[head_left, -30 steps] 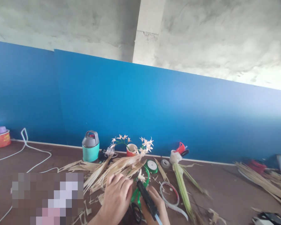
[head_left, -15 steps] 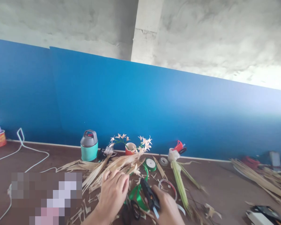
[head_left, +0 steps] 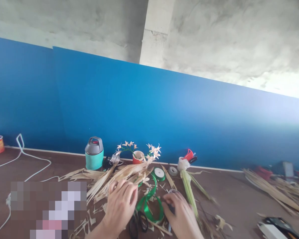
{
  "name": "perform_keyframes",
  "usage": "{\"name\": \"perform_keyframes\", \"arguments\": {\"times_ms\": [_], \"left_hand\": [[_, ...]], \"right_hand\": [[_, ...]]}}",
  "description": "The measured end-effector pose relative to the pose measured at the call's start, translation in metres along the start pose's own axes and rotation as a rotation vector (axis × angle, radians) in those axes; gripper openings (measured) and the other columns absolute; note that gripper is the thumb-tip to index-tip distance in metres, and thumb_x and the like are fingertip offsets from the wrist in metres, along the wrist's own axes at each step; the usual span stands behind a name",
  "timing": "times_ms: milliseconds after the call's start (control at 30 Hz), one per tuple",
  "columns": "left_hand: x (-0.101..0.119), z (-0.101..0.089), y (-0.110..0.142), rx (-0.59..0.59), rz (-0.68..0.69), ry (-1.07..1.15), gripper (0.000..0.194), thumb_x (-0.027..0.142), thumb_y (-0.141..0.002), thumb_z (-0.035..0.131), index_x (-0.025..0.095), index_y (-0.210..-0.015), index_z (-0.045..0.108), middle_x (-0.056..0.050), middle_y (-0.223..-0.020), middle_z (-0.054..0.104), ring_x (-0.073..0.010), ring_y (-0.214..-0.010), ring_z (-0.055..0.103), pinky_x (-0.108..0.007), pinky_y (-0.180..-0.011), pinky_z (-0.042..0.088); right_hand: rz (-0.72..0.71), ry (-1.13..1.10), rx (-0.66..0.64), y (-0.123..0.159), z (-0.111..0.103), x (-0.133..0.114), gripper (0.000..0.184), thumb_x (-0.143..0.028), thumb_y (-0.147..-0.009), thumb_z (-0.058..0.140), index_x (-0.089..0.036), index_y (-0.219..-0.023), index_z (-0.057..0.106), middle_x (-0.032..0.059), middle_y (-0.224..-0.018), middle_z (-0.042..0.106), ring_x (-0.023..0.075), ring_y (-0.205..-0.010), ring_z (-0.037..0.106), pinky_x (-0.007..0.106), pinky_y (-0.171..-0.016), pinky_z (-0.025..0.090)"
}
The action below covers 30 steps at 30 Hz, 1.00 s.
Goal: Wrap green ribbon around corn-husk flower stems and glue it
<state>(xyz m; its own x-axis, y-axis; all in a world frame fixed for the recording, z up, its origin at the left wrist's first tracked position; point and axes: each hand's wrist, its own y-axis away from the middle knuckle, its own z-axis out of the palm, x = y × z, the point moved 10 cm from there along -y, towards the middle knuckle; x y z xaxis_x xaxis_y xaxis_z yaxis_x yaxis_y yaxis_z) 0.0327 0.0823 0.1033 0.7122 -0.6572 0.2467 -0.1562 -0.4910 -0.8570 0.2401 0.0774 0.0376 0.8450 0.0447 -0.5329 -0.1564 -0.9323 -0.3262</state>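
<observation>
My left hand (head_left: 122,202) is closed, its back towards me, and what its fingers hold is hidden. Just beyond its fingertips is a pale husk flower (head_left: 146,179) with a bit of green beside it; I cannot tell if they are joined to what I hold. My right hand (head_left: 181,214) is closed round a black glue gun (head_left: 172,209), mostly hidden under the palm, with a pale stick end showing below. A loop of green ribbon (head_left: 149,212) lies between my hands, running from a ribbon spool (head_left: 159,174). Black scissors (head_left: 143,221) lie nearer me.
Dried corn husks (head_left: 124,174) spread behind my left hand. A red cup (head_left: 138,157) with husk flowers, a teal container (head_left: 94,160), a tape roll (head_left: 173,171) and a green husk bundle (head_left: 189,189) stand or lie farther back. A white cable (head_left: 37,174) runs left. A blue partition (head_left: 139,109) rises behind.
My right hand has turned over and shifted slightly right, so the glue gun that showed clearly is now mostly covered. More green ribbon is exposed. My left hand has barely moved.
</observation>
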Motion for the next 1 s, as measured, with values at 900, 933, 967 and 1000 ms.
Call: {"name": "perform_keyframes", "arguments": {"times_ms": [900, 933, 967, 1000], "left_hand": [[-0.041, 0.047, 0.026, -0.217, -0.724, 0.871, 0.021, 0.037, -0.077, 0.059, 0.017, -0.070, 0.064, -0.003, -0.069, 0.067, -0.0179, -0.065, 0.060, -0.028, -0.062, 0.047], [-0.039, 0.051, 0.027, -0.244, -0.779, 0.957, 0.023, 0.038, -0.075, 0.061, 0.017, -0.068, 0.064, -0.003, -0.067, 0.066, -0.0176, -0.064, 0.059, -0.028, -0.061, 0.046], [-0.037, 0.056, 0.028, -0.266, -0.830, 1.046, 0.024, 0.040, -0.074, 0.063, 0.017, -0.067, 0.065, -0.003, -0.066, 0.066, -0.0172, -0.064, 0.058, -0.028, -0.061, 0.045], [-0.034, 0.060, 0.029, -0.286, -0.880, 1.135, 0.024, 0.040, -0.072, 0.065, 0.016, -0.066, 0.065, -0.003, -0.066, 0.066, -0.0166, -0.064, 0.057, -0.027, -0.061, 0.044]], "right_hand": [[0.198, -1.454, -0.180, -0.029, 0.073, -0.072, 0.025, -0.032, -0.063, 0.077, -0.017, -0.078, 0.063, 0.0022, -0.073, 0.063, 0.0172, -0.070, 0.057, 0.029, -0.067, 0.047], [0.199, -1.457, -0.169, -0.029, 0.072, -0.070, 0.026, -0.032, -0.061, 0.078, -0.017, -0.077, 0.064, 0.0018, -0.072, 0.062, 0.0167, -0.068, 0.057, 0.028, -0.065, 0.047], [0.198, -1.459, -0.162, -0.030, 0.071, -0.068, 0.026, -0.031, -0.060, 0.079, -0.017, -0.076, 0.065, 0.0014, -0.071, 0.061, 0.0160, -0.067, 0.056, 0.027, -0.064, 0.046], [0.193, -1.466, -0.157, -0.030, 0.070, -0.067, 0.025, -0.030, -0.059, 0.079, -0.017, -0.075, 0.066, 0.0009, -0.071, 0.061, 0.0151, -0.065, 0.055, 0.026, -0.062, 0.046]]}}
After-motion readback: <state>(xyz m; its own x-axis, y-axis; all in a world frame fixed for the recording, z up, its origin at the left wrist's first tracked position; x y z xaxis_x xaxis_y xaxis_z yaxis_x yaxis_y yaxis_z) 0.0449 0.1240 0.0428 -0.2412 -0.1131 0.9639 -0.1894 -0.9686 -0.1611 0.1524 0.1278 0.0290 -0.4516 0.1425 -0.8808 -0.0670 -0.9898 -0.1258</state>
